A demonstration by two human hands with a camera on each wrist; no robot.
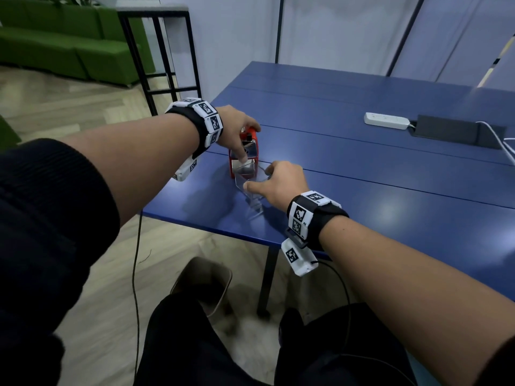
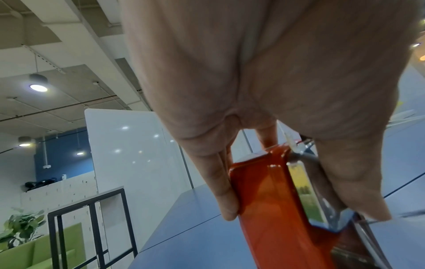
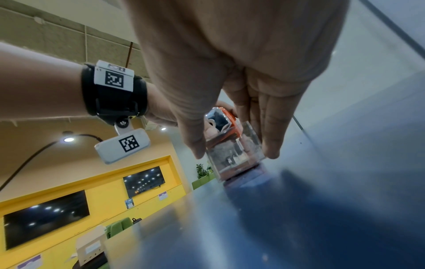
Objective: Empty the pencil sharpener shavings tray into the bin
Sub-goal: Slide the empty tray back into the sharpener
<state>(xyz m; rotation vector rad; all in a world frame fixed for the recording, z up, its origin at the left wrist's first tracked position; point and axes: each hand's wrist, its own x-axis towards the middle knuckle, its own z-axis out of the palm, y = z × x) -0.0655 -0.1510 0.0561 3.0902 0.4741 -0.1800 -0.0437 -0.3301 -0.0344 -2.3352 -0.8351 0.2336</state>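
While both hands sit on the sharpener, status by item:
left hand: left hand (image 1: 237, 129) clamps the red pencil sharpener (image 1: 249, 140) from above, thumb (image 2: 352, 182) down the chrome front, fingers (image 2: 220, 187) down the back side.
sharpener position: upright on the blue table (image 1: 362, 168), near the table's front-left corner.
right hand: right hand (image 1: 278, 185) pinches the clear shavings tray (image 1: 246, 176) by its side walls, thumb (image 3: 195, 138) on one wall, fingers (image 3: 269, 127) straight along the other.
tray position: at the base of the sharpener, sticking out toward the person, bottom on or just over the tabletop; can't tell how far it is still seated in the body.
tray contents: grey-brown debris visible through the clear wall in the right wrist view.
bin: bin (image 1: 206, 282) on the floor below the table edge, by the person's knees, blurred.
other: white power strip (image 1: 387, 120) far right on the table, well apart from the hands.
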